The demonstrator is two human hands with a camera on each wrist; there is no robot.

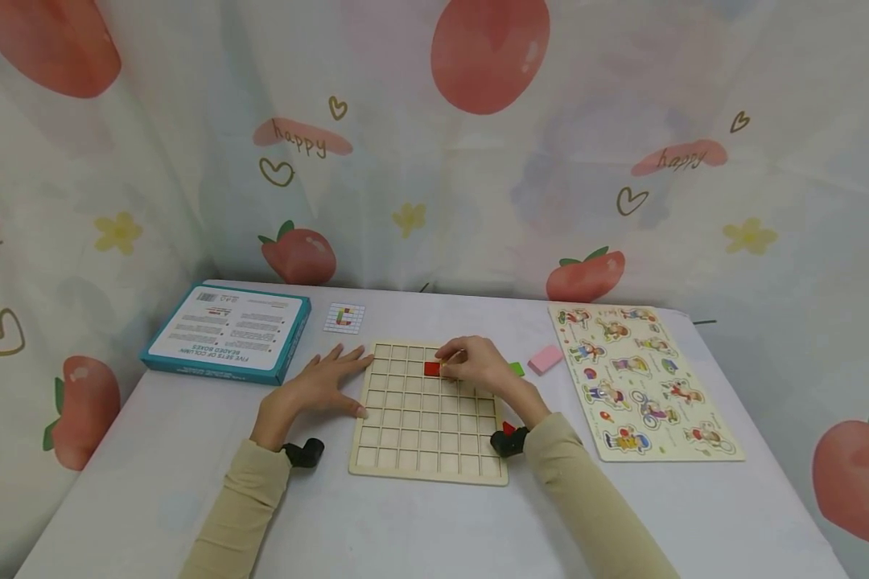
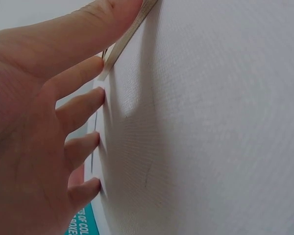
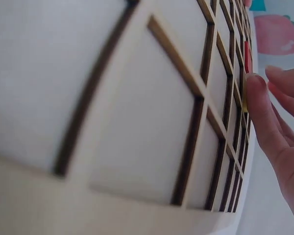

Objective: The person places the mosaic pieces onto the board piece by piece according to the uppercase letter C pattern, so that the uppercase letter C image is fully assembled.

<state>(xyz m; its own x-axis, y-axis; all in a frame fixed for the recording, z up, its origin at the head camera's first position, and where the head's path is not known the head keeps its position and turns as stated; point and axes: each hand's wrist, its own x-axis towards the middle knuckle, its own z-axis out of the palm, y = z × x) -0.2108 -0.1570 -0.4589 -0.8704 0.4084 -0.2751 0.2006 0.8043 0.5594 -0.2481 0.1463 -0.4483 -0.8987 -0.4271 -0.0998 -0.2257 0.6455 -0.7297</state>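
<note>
A wooden grid board (image 1: 405, 474) lies in the middle of the table in the head view. My right hand (image 1: 478, 366) is over its upper part, fingers bent, with the thumb tip on a yellow tile (image 3: 245, 103). Beside that tile, a red tile (image 1: 431, 369) sits in the grid. In the head view the yellow tile is hidden under my fingers. My left hand (image 1: 322, 384) rests with spread fingers at the board's left edge, thumb and index finger at the rim. The left wrist view shows these fingers (image 2: 81, 107) extended, holding nothing.
Right of the board are a green tile (image 1: 516, 369), a red piece (image 1: 508, 428) partly hidden by the wrist camera, and a pink block (image 1: 545, 359). A picture puzzle board (image 1: 640, 402) lies farther right. At the back left are a teal-edged box (image 1: 224, 334) and a pattern card (image 1: 344, 318).
</note>
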